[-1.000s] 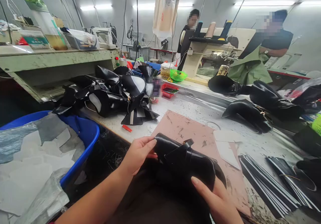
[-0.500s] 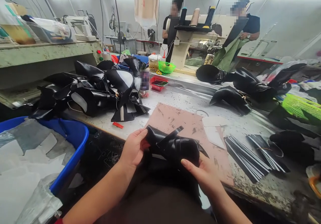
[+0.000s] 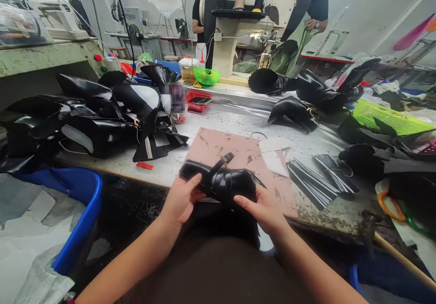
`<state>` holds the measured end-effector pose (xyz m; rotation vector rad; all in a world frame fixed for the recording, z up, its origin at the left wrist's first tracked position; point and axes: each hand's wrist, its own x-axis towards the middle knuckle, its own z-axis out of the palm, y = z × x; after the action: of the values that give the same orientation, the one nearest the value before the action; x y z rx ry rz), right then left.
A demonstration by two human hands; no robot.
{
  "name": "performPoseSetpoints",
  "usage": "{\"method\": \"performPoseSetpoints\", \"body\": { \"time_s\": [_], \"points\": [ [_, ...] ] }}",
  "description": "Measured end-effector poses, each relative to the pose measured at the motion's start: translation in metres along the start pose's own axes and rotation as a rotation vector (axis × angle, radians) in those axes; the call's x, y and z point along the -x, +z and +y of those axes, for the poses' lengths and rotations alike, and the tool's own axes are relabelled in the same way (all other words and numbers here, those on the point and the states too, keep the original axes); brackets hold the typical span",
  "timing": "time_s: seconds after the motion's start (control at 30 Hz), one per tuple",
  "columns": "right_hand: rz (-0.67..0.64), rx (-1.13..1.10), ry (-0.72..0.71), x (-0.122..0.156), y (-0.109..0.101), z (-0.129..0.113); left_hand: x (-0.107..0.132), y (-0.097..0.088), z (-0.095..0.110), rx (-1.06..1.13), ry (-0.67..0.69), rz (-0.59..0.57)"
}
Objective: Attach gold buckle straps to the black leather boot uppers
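Note:
Both of my hands hold a black leather boot upper [image 3: 221,181] at the near edge of the worktable, over a pink cutting mat [image 3: 235,152]. My left hand [image 3: 180,199] grips its left end, fingers curled round the leather. My right hand [image 3: 262,211] clasps the right side, thumb on top. A loose black strap sticks up from the middle of the piece.
A heap of black leather uppers [image 3: 91,118] lies at the left, more boots [image 3: 293,109] at the back right. Black strips [image 3: 316,179] and white paper pieces [image 3: 272,156] lie right of the mat. A blue bin [image 3: 78,204] stands at the left. Two people stand by a sewing machine [image 3: 235,31] behind.
The view has swung right and down. My hands have lifted the leather piece up from my lap to the table edge and drawn closer together on it.

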<state>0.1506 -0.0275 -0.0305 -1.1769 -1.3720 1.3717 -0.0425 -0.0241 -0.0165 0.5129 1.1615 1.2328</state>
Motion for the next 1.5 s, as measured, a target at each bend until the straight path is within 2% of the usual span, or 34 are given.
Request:
{"method": "performPoseSetpoints", "body": {
  "time_s": [0.17, 0.3, 0.4, 0.5, 0.67, 0.8, 0.87, 1.0, 1.2, 1.33, 1.5],
  "points": [
    [-0.03, -0.092, 0.055, -0.003, -0.006, 0.002, 0.003, 0.006, -0.003, -0.098, -0.068, -0.147],
    [-0.131, -0.188, 0.109, -0.004, -0.013, 0.0, 0.001, 0.011, -0.008, -0.054, -0.062, -0.096],
    [-0.187, -0.224, 0.125, -0.005, -0.018, -0.003, 0.001, 0.016, -0.011, -0.063, -0.102, -0.137],
    [-0.179, -0.255, 0.136, -0.007, -0.021, -0.004, 0.001, 0.022, -0.014, -0.105, -0.122, -0.184],
    [-0.164, -0.266, 0.117, -0.009, -0.023, -0.002, -0.005, 0.027, -0.022, -0.061, -0.118, -0.154],
    [-0.147, -0.285, 0.111, -0.01, -0.023, -0.001, -0.011, 0.028, -0.029, -0.161, -0.043, -0.291],
    [-0.133, -0.291, 0.147, -0.01, -0.023, -0.001, -0.012, 0.029, -0.032, -0.192, -0.05, -0.327],
    [-0.143, -0.272, 0.241, -0.009, -0.023, 0.001, -0.012, 0.033, -0.035, -0.084, -0.098, -0.304],
    [-0.136, -0.248, 0.205, -0.006, -0.019, 0.003, -0.008, 0.033, -0.03, -0.167, -0.01, -0.342],
    [-0.232, -0.301, 0.177, -0.004, -0.016, 0.001, -0.002, 0.03, -0.033, -0.178, 0.047, -0.291],
    [-0.328, -0.412, 0.199, -0.005, -0.011, 0.003, -0.001, 0.024, -0.039, -0.038, -0.073, -0.279]
  ]
}}
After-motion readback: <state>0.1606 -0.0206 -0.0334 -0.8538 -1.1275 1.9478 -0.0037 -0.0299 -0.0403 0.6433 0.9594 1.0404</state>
